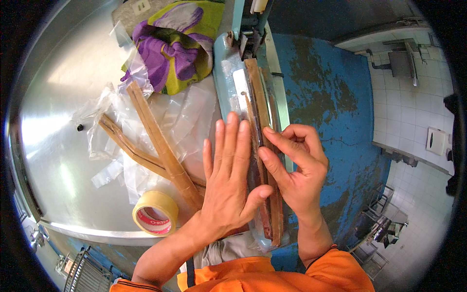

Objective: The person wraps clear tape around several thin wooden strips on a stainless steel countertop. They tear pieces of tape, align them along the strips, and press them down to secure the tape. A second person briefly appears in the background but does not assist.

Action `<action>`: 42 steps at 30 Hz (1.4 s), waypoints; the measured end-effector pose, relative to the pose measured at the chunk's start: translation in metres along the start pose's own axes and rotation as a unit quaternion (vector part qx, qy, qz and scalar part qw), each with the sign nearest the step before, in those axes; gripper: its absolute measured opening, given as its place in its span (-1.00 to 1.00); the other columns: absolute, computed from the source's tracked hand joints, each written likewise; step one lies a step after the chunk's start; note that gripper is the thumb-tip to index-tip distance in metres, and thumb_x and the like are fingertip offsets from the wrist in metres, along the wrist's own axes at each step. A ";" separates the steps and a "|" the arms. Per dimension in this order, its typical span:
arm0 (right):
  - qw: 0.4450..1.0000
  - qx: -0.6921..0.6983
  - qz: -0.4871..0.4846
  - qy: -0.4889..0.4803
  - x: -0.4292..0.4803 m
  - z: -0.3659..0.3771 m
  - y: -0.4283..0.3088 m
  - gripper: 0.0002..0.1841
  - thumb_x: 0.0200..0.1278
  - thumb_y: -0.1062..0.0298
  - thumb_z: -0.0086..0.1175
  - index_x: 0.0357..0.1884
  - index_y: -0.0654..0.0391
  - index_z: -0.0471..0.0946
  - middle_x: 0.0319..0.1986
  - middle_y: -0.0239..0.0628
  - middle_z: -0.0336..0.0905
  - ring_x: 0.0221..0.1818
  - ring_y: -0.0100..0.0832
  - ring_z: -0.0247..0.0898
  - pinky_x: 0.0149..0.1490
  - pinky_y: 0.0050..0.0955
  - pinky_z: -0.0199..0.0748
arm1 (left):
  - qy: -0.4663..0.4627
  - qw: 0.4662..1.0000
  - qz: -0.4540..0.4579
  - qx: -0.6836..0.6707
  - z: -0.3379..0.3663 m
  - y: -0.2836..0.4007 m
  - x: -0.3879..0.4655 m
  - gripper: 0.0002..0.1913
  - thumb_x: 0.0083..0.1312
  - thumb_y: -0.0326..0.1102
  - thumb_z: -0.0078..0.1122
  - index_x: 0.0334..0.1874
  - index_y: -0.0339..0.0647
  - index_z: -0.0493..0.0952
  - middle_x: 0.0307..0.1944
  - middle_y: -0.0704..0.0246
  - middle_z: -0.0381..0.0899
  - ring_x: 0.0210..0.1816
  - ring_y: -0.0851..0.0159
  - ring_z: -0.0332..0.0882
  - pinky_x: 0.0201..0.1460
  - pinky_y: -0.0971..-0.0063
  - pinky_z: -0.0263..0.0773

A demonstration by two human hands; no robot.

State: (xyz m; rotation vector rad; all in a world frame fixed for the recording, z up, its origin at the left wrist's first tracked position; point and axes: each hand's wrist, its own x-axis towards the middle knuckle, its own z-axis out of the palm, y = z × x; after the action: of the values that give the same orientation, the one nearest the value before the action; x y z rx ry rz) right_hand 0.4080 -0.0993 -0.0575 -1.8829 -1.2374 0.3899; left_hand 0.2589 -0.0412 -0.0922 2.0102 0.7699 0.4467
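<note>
A light-blue impulse bag sealer (pixel 226 87) stretches away in front of me, with brown tape strips (pixel 258 87) along its sealing bed. My left hand (pixel 230 186) lies flat over the sealer's left side, fingers extended and thumb spread across the strips. On the other side, my right hand (pixel 301 164) is bent, its thumb and index fingertips touching the bed at a dark line beside the brown strip. Whether a thin piece is pinched there cannot be made out. The sealer's upper arm (pixel 251 22) is raised at the far end.
Long brown tape pieces (pixel 157 142) lie on crumpled clear plastic (pixel 182 113) on the metal table (pixel 62 146). A tape roll (pixel 155 213) stands near its front edge. Behind are a purple and green cloth (pixel 175 51) and a small black piece (pixel 80 127).
</note>
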 end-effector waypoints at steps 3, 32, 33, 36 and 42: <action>1.000 -0.006 -0.001 0.003 -0.001 0.000 0.000 -0.59 0.12 0.46 0.43 0.08 0.09 0.72 -0.20 -0.26 0.49 -0.25 -0.38 0.47 -0.16 -0.46 0.50 | -0.036 0.997 0.016 0.064 -0.001 0.000 0.009 0.00 0.41 0.47 -0.28 0.64 -0.25 -0.02 0.65 0.06 -0.12 0.67 -0.04 -0.30 0.59 -0.14 -0.47; 1.000 0.028 0.002 0.011 -0.003 0.002 0.006 -0.61 0.14 0.45 0.43 0.06 0.10 0.72 -0.22 -0.28 0.46 -0.28 -0.42 0.45 -0.20 -0.50 0.45 | -0.063 0.996 -0.033 -0.052 0.001 -0.012 -0.004 0.04 0.47 0.41 -0.34 0.63 -0.39 -0.32 0.65 -0.11 -0.38 0.66 -0.15 -0.47 0.57 -0.17 -0.55; 0.999 0.034 0.001 0.011 -0.003 0.003 0.006 -0.61 0.14 0.45 0.43 0.07 0.10 0.72 -0.22 -0.28 0.46 -0.28 -0.42 0.45 -0.20 -0.50 0.45 | -0.056 0.994 -0.030 -0.093 0.002 -0.012 -0.005 0.04 0.47 0.40 -0.34 0.62 -0.40 -0.36 0.64 -0.11 -0.41 0.66 -0.14 -0.49 0.58 -0.17 -0.55; 1.000 0.025 0.001 0.010 -0.004 0.003 0.007 -0.60 0.13 0.46 0.43 0.06 0.11 0.72 -0.21 -0.28 0.45 -0.26 -0.42 0.45 -0.17 -0.50 0.46 | -0.046 0.989 -0.016 -0.141 0.009 -0.017 -0.003 0.03 0.49 0.37 -0.34 0.61 -0.41 -0.44 0.64 -0.12 -0.51 0.66 -0.14 -0.54 0.58 -0.15 -0.54; 0.997 0.070 0.040 0.012 -0.005 0.002 0.010 -0.61 0.13 0.38 0.44 0.05 0.09 0.73 -0.23 -0.28 0.45 -0.21 -0.38 0.45 -0.09 -0.47 0.47 | -0.042 0.984 -0.002 -0.174 0.014 -0.023 -0.004 -0.01 0.53 0.26 -0.28 0.61 -0.41 -0.45 0.64 -0.12 -0.54 0.66 -0.13 -0.56 0.60 -0.11 -0.52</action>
State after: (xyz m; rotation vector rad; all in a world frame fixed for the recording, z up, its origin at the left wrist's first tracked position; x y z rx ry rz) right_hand 0.4100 -0.1044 -0.0673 -1.8163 -1.0918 0.4831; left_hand 0.2567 -0.0437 -0.1194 1.6883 0.5975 0.4569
